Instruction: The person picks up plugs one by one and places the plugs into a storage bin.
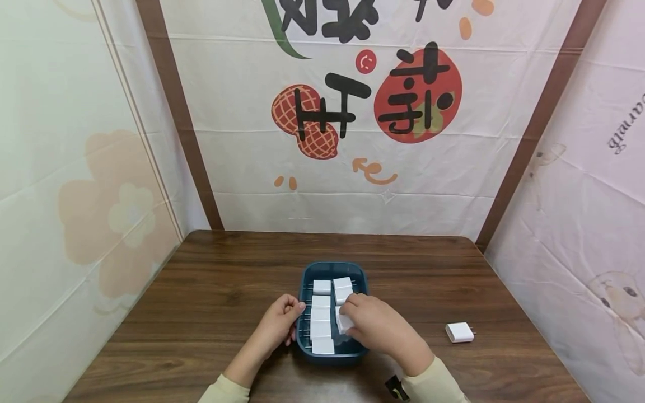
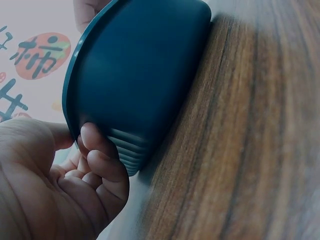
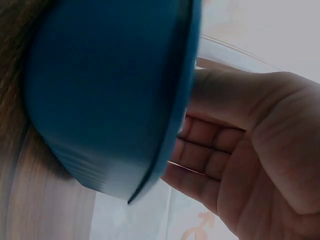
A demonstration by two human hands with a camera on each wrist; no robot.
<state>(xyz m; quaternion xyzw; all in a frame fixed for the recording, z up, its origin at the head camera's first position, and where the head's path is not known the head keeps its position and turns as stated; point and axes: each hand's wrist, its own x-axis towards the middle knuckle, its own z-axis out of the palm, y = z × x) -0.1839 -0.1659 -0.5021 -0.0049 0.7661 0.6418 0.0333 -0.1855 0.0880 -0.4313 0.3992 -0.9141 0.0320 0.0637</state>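
A dark blue plastic basket (image 1: 332, 360) stands on the table with several white charger plugs (image 1: 321, 313) in it, lined up in a left column, prongs toward the left wall. At the upper right inside lie more plugs (image 1: 342, 289). My left hand (image 1: 278, 322) pinches the basket's left rim, thumb on top and fingers curled against the outer wall (image 2: 130, 75). Over the right side, my right hand (image 1: 380, 327) holds a white charger plug (image 1: 344, 323) down inside the basket. In the right wrist view the basket wall (image 3: 105, 95) hides that plug and the fingertips.
One more white charger plug (image 1: 459, 332) lies alone on the brown wooden table (image 1: 242, 263), right of the basket, prongs to the right. A small black strap-like piece (image 1: 396, 387) shows by the right sleeve. Printed cloth sheets (image 1: 242, 184) hang behind and at both sides.
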